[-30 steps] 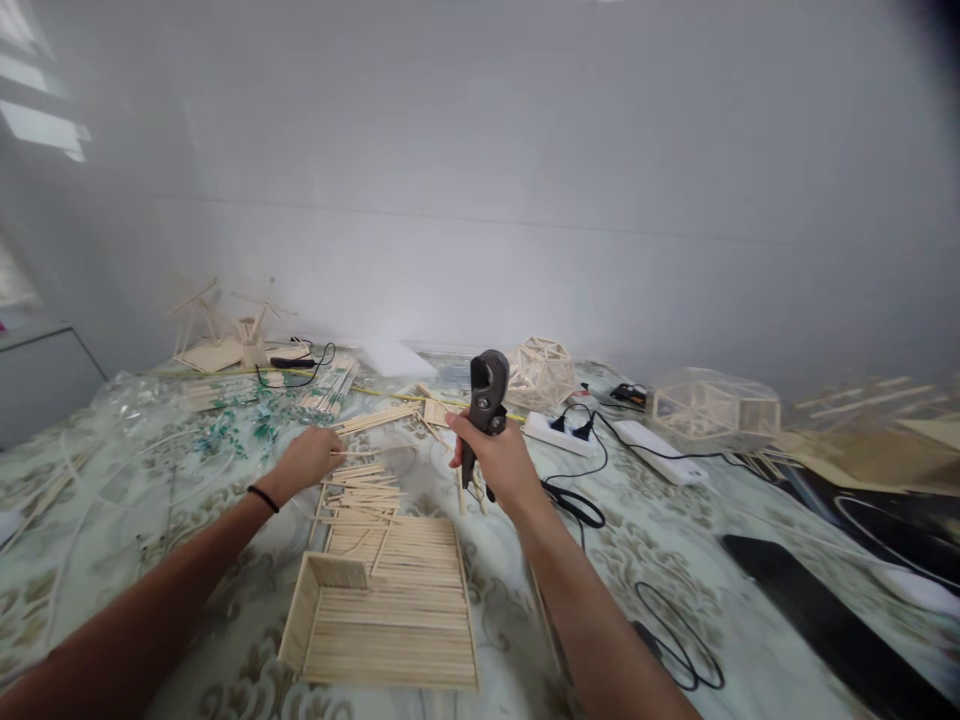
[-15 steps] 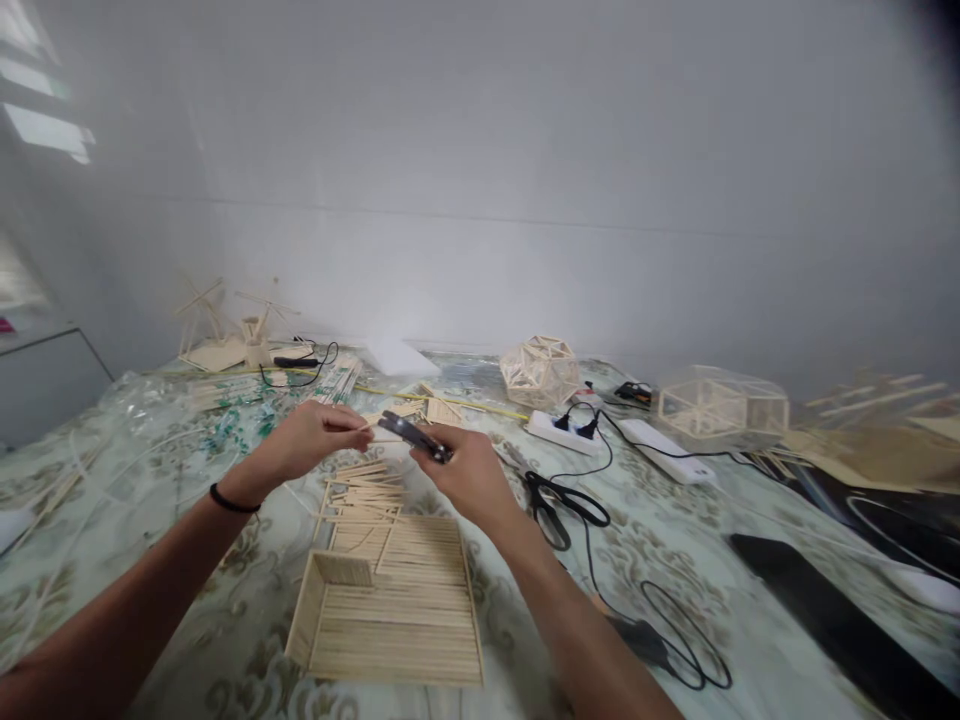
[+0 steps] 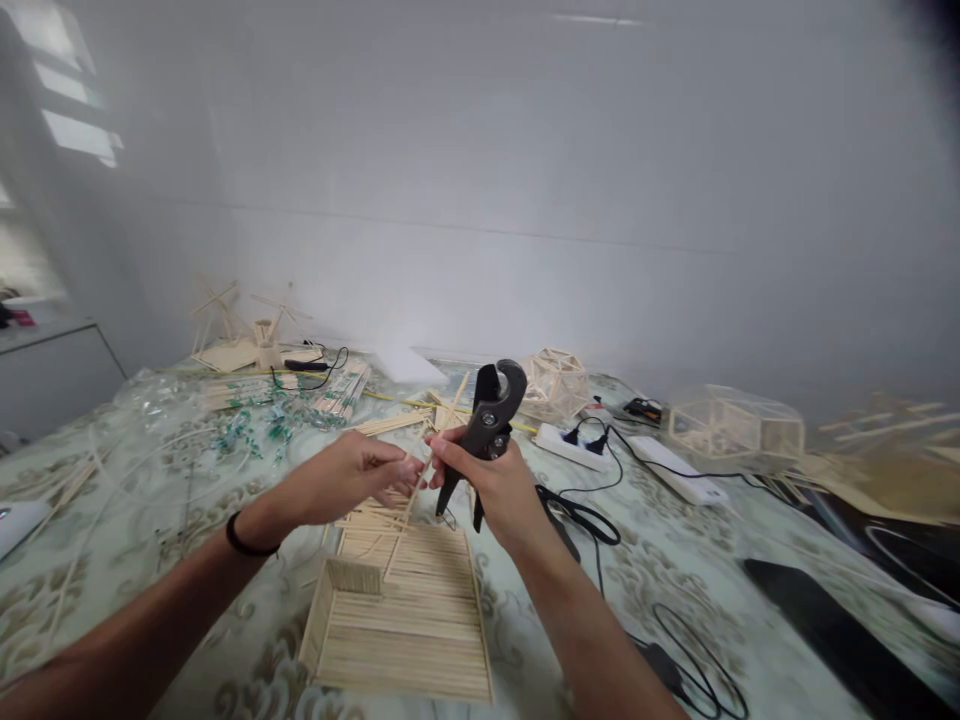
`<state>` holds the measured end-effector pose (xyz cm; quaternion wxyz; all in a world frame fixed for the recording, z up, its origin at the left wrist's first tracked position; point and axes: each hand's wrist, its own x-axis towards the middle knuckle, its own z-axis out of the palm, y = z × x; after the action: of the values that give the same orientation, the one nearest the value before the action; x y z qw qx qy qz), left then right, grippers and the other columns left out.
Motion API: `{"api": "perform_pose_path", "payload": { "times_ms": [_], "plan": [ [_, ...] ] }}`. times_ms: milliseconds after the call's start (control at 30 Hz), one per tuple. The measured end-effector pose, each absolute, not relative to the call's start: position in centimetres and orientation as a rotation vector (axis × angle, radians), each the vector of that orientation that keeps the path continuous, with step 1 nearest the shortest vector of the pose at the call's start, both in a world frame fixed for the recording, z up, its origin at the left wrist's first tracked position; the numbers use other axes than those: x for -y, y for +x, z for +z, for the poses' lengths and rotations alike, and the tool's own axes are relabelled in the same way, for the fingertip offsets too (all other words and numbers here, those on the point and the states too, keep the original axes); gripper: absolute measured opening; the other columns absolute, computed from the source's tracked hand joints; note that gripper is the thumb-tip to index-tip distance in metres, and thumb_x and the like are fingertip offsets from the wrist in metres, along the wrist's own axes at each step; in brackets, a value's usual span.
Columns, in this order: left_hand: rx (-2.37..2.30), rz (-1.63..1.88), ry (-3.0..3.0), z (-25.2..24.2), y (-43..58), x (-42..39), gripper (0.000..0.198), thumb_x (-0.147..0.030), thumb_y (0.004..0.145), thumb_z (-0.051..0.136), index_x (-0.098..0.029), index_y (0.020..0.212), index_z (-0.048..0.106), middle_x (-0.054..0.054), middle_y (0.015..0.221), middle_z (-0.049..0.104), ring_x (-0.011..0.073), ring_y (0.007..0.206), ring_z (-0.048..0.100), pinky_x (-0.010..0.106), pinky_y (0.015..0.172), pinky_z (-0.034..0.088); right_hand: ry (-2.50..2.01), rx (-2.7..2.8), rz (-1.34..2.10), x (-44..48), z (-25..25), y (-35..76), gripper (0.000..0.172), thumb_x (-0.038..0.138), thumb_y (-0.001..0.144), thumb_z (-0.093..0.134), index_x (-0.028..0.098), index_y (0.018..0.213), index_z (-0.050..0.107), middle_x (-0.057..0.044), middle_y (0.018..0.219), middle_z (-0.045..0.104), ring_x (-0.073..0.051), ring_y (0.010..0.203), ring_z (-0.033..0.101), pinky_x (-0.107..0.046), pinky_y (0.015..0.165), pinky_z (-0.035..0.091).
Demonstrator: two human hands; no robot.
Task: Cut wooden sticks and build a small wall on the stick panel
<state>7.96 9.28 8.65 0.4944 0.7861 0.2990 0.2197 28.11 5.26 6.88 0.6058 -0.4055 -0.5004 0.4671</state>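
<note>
My right hand [image 3: 495, 480] is closed around black cutters [image 3: 491, 412], which look like a PVC pipe cutter. Their hooked jaw points up and the handles hang below the palm. In my left hand [image 3: 367, 472], thumb and fingers pinch a thin wooden stick [image 3: 422, 482]. The right fingertips meet the left ones at this stick. Below the hands lies a floor panel made of wooden sticks [image 3: 405, 640], with low stick walls [image 3: 352, 578] at its left. Loose sticks [image 3: 367, 522] lie across its far edge, partly hidden by the hands.
Black-handled scissors [image 3: 581, 515] and a white power strip [image 3: 574, 450] with plugs and cords are to the right. Behind stand a stick polyhedron [image 3: 559, 375] and a longer stick frame [image 3: 735, 425]. A black phone-like slab [image 3: 840, 630] lies front right. Green-and-clear plastic scraps [image 3: 259, 430] are left.
The cutters have turned from lying flat to upright, jaw up. Both hands have come together, with the right fingertips now at the stick. The view has shifted slightly.
</note>
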Motion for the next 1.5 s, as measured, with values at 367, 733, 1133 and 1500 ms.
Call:
{"api": "perform_pose_path", "payload": {
  "times_ms": [367, 733, 1133, 1500],
  "plan": [
    [-0.732, 0.413, 1.731, 9.0, 8.6, -8.1, 0.048, -0.058, 0.090, 0.061, -0.014, 0.085, 0.077, 0.011, 0.088, 0.080, 0.0250, 0.082, 0.078, 0.033, 0.070, 0.066, -0.869, 1.089, 1.042, -5.0, 7.2, 28.0, 0.035, 0.044, 0.069, 0.086, 0.017, 0.082, 0.067, 0.000, 0.069, 0.068, -0.013, 0.055, 0.061, -0.029, 0.059, 0.055],
    [-0.730, 0.412, 1.706, 8.5, 8.6, -8.4, 0.041, -0.055, 0.090, 0.065, -0.016, 0.090, 0.079, 0.009, 0.096, 0.081, 0.0237, 0.089, 0.078, 0.030, 0.076, 0.065, -1.041, 1.262, 0.927, -4.7, 7.7, 28.4, 0.030, 0.045, 0.077, 0.079, 0.016, 0.082, 0.072, 0.000, 0.062, 0.067, -0.015, 0.059, 0.063, -0.028, 0.063, 0.055],
    [-0.740, 0.519, 1.624, 8.6, 8.9, -8.1, 0.040, -0.049, 0.091, 0.067, -0.011, 0.098, 0.077, 0.013, 0.098, 0.081, 0.0247, 0.089, 0.079, 0.035, 0.082, 0.065, -0.941, 1.231, 0.900, -4.9, 7.3, 28.6, 0.030, 0.043, 0.077, 0.081, 0.018, 0.080, 0.065, 0.001, 0.062, 0.065, -0.016, 0.057, 0.062, -0.030, 0.063, 0.052],
    [-0.580, 0.558, 1.642, 9.6, 7.9, -8.0, 0.033, -0.041, 0.092, 0.069, -0.009, 0.089, 0.079, 0.012, 0.089, 0.081, 0.0244, 0.086, 0.079, 0.032, 0.078, 0.066, -1.011, 1.579, -0.026, -6.5, 6.3, 32.7, 0.002, 0.023, 0.087, 0.061, 0.022, 0.086, 0.059, -0.004, 0.088, 0.062, -0.020, 0.083, 0.060, -0.035, 0.078, 0.049]
  ]
}}
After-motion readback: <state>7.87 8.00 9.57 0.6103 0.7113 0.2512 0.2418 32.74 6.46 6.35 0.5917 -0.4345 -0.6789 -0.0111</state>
